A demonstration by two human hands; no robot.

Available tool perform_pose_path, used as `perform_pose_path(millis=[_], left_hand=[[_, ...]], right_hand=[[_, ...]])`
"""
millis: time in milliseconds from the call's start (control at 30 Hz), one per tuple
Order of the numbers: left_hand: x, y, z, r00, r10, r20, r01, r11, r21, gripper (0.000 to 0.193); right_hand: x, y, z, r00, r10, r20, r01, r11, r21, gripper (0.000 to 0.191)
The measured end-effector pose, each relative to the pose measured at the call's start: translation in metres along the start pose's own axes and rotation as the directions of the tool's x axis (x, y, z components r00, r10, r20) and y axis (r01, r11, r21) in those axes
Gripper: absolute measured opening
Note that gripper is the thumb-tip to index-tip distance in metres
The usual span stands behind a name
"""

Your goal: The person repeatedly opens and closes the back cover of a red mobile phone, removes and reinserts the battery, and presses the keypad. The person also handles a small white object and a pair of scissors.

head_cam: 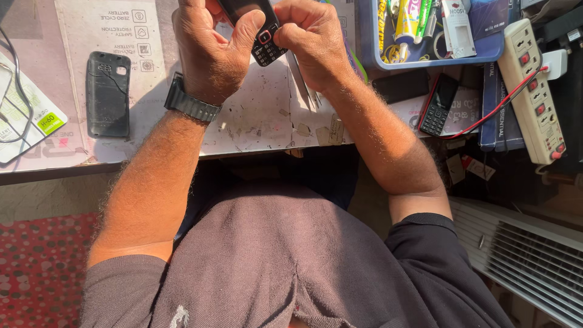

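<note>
Landmark: the black keypad phone (258,30), held above the desk (255,121) near the top edge of the view.
Far left of the phone: a looped dark cable (15,91) lies over a white card with a green label (45,121).
Left of the phone: a black back cover (108,94), flat, matte and scuffed, rectangular with rounded corners, lies apart from both hands.
Left hand (209,51): fingers curled shut around the phone's left side, thumb pressed on its front; a black ribbed wristwatch (191,104) sits on the wrist.
Desk surface below the phone: pale printed sheet, scratched and speckled, with small scraps of tape.
Right hand (313,39): fingers bent onto the phone's right edge by the keypad, gripping it.
Right of the phone: a blue plastic tray (425,59) holds tubes and small packets.
Below the tray: a second black keypad phone (438,104) lies flat, a red wire (498,106) running past it.
Far right of the phone: a long cream power strip (535,91) with red switches.
</note>
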State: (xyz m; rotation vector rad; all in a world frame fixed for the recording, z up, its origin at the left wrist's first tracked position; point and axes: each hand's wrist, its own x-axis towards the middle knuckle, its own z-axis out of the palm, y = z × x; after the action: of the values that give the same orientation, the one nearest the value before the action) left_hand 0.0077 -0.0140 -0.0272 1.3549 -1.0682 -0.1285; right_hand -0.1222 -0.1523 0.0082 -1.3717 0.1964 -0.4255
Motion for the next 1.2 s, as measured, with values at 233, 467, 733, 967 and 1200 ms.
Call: perform_pose_path(millis=[233,467,733,967,1200], left_hand=[[-0.004,-0.003,0.001,0.979,0.202,-0.003,-0.201,0.978,0.054,0.029],[-0.006,-0.013,0.002,0.981,0.192,-0.011,-0.189,0.973,0.130,0.032],[-0.008,-0.013,0.003,0.981,0.195,-0.020,-0.191,0.972,0.138,0.033],[-0.006,-0.011,0.003,0.978,0.208,-0.010,-0.206,0.973,0.102,0.031],[-0.001,0.002,-0.001,0.990,0.138,0.017,-0.138,0.990,0.001,0.048]], right_hand=[[-0.002,0.007,-0.001,0.999,-0.026,-0.029,0.026,1.000,-0.010,0.025],[-0.001,0.004,0.002,0.999,-0.019,-0.051,0.019,1.000,-0.010,0.023],[-0.003,0.001,0.004,0.998,0.008,-0.063,-0.009,1.000,-0.027,0.022],[-0.003,0.000,0.003,0.999,0.014,-0.050,-0.015,1.000,-0.014,0.019],[-0.002,-0.002,0.005,0.997,0.009,-0.072,-0.011,1.000,-0.026,0.020]])
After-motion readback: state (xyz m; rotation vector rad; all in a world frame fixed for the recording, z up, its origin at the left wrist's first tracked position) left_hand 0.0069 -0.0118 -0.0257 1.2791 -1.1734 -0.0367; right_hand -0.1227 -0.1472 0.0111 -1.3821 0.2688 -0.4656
